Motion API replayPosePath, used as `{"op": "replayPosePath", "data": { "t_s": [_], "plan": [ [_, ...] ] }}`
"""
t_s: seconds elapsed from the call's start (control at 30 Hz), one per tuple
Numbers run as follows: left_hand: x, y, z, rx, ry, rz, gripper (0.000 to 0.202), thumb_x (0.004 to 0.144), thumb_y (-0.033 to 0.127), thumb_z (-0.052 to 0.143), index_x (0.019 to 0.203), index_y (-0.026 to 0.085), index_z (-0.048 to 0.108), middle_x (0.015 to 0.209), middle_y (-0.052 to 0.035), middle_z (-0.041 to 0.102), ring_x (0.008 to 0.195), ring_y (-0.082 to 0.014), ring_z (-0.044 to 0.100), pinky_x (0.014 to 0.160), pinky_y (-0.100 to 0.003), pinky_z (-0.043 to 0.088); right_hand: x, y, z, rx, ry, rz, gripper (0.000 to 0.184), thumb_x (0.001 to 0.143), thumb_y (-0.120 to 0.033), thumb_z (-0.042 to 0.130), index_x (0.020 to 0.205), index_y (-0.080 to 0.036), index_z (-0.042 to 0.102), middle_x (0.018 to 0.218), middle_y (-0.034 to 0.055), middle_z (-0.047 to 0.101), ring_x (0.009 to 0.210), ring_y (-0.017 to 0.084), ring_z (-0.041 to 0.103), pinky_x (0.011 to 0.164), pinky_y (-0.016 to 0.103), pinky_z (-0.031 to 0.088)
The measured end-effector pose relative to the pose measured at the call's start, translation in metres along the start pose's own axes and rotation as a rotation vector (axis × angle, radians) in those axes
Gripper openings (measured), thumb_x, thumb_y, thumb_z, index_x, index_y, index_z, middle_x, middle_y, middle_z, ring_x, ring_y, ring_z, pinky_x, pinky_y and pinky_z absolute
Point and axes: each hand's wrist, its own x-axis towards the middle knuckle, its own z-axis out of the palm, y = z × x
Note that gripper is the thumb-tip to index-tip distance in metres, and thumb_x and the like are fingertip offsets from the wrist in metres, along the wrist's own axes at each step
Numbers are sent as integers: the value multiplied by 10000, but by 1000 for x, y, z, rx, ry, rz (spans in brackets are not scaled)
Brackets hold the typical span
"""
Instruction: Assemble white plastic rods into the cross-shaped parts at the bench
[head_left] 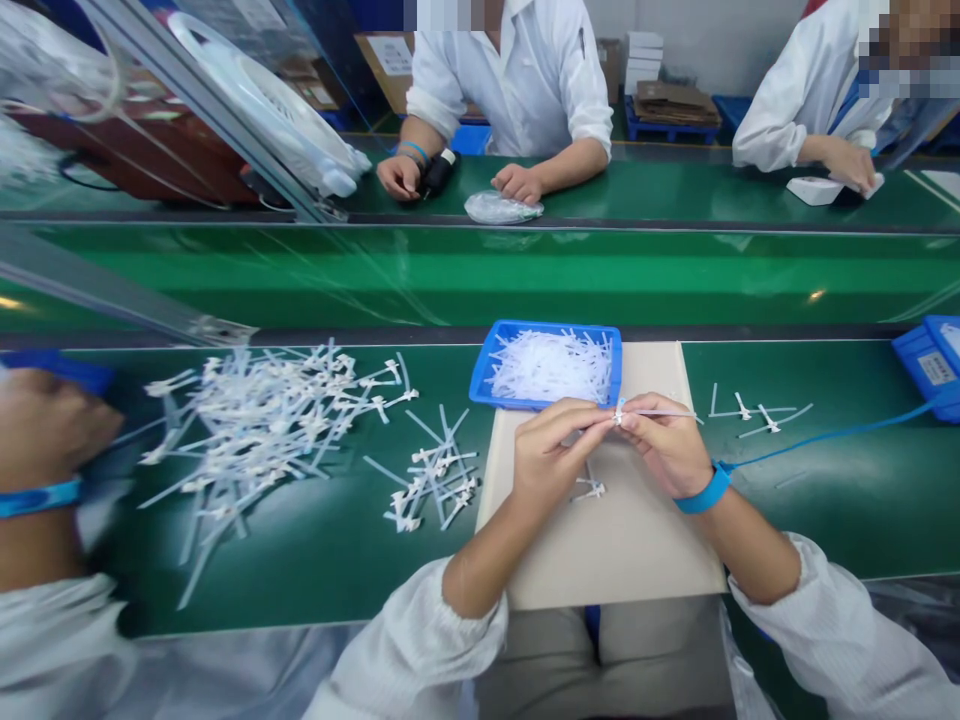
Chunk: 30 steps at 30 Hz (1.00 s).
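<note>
My left hand (559, 445) and my right hand (664, 440) meet above a beige board (607, 550), both pinched on a thin white cable tie (652, 412) whose strap sticks out to the right. Another small white tie piece (589, 490) lies on the board just under my left hand. A blue tray (484, 375) full of white cable ties sits right behind my hands. My right wrist wears a blue strap (705, 492) with a blue cord running off to the right.
A big heap of white ties (262, 430) and a smaller pile (431, 480) lie on the green bench to the left; a few ties (757, 412) lie to the right. Another person's hand (45, 430) is at far left. Two people sit across the green conveyor (480, 275).
</note>
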Motion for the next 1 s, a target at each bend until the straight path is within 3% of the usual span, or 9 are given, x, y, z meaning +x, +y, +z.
{"op": "replayPosePath", "data": {
  "t_s": [0.4,0.57,0.67,0.77,0.87,0.93,1.0],
  "plan": [
    [6,-12,0,-76,-49,-3,209,1029,350,724,944,223,866,909,-80,835,852,-204,776,806,-325,623,8,7,-4,-93,16,-57,402,572,-480,1056,790,-228,830,837,19,815,820,188,747,852,346,634],
    [-8,-3,-17,-28,-117,-6,253,1040,365,706,1223,221,806,1044,-94,810,893,-199,760,848,-325,616,-5,-1,-13,-40,46,-120,418,652,-526,1013,876,-212,852,921,54,816,864,209,762,877,378,664],
    [-37,0,-36,81,-206,-32,298,1064,311,664,1345,238,731,1140,-93,777,933,-190,744,894,-326,606,-31,-12,-46,-120,165,-179,395,745,-521,959,943,-197,849,955,77,811,873,222,767,869,400,673],
    [-67,-5,-50,201,-345,-72,334,1065,296,651,1396,266,683,1243,-93,739,1101,-230,721,992,-367,586,-61,-31,-102,-298,333,-250,359,817,-503,903,1009,-207,835,980,79,800,859,208,760,767,346,656],
    [-85,-15,-51,323,-424,-104,365,1056,300,658,1419,263,657,1266,-97,715,1195,-278,672,1069,-432,554,-84,-58,-166,-515,500,-310,397,831,-535,856,1026,-191,818,938,83,775,770,186,712,608,283,567],
    [-89,-21,-45,384,-431,-107,343,1066,287,632,1405,245,662,1239,-104,705,1172,-286,655,1067,-450,549,-92,-75,-203,-695,525,-257,479,830,-589,821,1039,-157,809,815,66,731,645,164,638,547,282,505],
    [-89,-25,-40,410,-428,-103,310,1076,268,607,1376,232,675,1208,-105,698,1139,-283,646,1047,-448,551,-99,-90,-229,-949,578,-243,632,838,-644,772,1203,-127,775,738,40,692,579,169,595,527,301,478]
  ]
}}
